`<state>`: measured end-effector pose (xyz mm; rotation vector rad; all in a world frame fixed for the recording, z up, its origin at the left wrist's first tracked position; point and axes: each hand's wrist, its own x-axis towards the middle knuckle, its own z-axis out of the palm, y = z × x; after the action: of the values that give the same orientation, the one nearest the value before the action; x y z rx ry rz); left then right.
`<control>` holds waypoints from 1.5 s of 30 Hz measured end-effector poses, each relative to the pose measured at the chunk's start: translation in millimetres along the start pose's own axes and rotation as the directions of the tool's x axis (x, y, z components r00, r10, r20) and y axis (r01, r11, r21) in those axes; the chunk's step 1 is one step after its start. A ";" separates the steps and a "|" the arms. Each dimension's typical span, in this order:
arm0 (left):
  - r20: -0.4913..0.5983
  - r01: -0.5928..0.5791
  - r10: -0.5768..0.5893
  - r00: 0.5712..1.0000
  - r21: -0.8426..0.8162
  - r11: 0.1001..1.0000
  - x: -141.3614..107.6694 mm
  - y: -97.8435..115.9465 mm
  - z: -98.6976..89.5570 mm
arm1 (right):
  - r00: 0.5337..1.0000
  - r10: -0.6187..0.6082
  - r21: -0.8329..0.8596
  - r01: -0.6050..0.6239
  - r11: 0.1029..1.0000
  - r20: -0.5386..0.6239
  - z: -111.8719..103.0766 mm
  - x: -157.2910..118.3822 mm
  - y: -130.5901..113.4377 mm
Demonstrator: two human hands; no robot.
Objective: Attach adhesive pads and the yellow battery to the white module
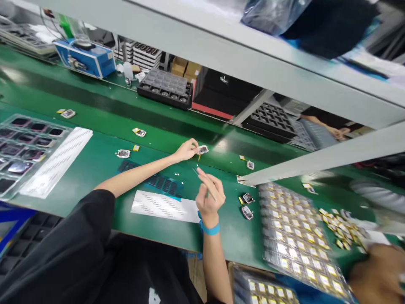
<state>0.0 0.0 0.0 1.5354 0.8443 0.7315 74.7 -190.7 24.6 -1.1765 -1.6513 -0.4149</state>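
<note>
Fingers of our left hand (pixel 186 150) pinch a small module (pixel 203 149) above the worktop (pixel 104 162); our right hand (pixel 210 195) grips tweezers (pixel 202 182).

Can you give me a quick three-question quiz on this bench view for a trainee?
1. True or false: the left hand pinches a small module at the edge of the conveyor belt.
2. What does the right hand hold? A) tweezers B) a screwdriver C) a roll of tape
3. What colour is the wristband on the right wrist?

Key
1. True: the fingertips are on the small module, arm stretched forward.
2. A: thin tweezers point away from the fingers.
3. Blue.
</note>
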 end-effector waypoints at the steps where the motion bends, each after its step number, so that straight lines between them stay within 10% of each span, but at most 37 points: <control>1: -0.027 -0.018 0.016 0.999 -0.064 0.998 -15.3 4.6 -10.5 | 0.999 0.038 0.000 -0.038 0.999 -0.011 0.4 0.5 -1.9; 7: -0.114 -0.091 0.058 0.992 -0.316 0.944 -130.3 24.2 -74.4 | 0.965 0.229 -0.013 -0.230 0.973 0.127 3.0 14.6 -19.7; 12: -0.120 -0.113 0.075 0.990 -0.350 0.930 -178.9 20.7 -81.7 | 0.918 0.172 0.128 -0.231 0.965 0.358 22.9 27.8 -39.1; 22: -0.129 -0.174 0.142 0.981 -0.290 0.941 -195.1 7.7 -65.1 | 0.964 0.019 0.021 -0.025 0.999 0.263 46.9 -1.9 -44.5; 30: -0.225 -0.126 0.094 0.970 -0.133 0.983 -197.9 5.2 -59.7 | 0.907 -0.045 -0.064 0.078 0.995 0.418 47.5 -6.6 -38.9; 45: -0.171 -0.083 0.046 0.984 -0.218 0.973 -186.3 11.9 -73.3 | 0.920 -0.053 0.148 -0.006 0.989 0.389 40.6 -6.1 -23.5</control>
<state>-160.8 -117.7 22.7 1.3182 0.8060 0.9785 33.3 -174.7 8.5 -1.1818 -2.0043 -0.0668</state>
